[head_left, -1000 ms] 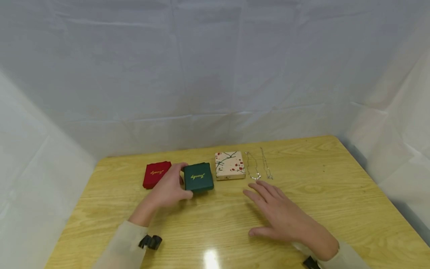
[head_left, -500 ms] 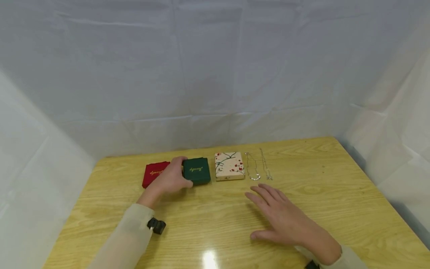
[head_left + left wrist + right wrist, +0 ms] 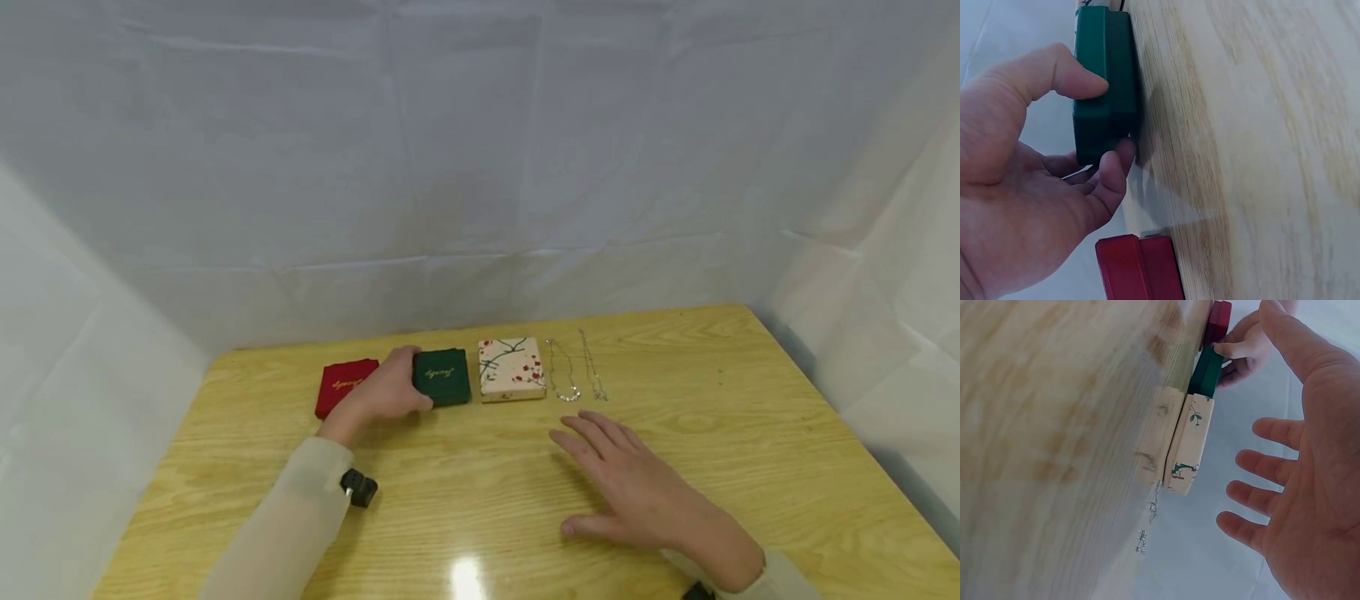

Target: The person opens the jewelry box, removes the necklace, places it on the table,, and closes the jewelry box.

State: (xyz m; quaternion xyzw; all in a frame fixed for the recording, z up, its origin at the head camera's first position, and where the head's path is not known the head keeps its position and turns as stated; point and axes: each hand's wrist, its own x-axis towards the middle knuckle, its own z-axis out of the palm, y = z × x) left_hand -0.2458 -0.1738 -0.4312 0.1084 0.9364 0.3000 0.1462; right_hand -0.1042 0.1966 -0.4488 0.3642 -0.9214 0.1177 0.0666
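The closed green box (image 3: 442, 377), its contents hidden, is being pinched by the left hand (image 3: 388, 389); the right hand (image 3: 637, 487) is being held spread near two necklaces (image 3: 568, 395).

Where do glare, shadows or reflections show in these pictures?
Head view: a bright glare spot on the table, at the bottom; left wrist view: a soft shadow on the table between the green box and red box; right wrist view: the table mirrors the patterned box.

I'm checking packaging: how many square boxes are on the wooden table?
3: leftmost, a square red box, partly covered by the left hand; a square dark-green box, held by that hand; rightmost, a square cream floral box.
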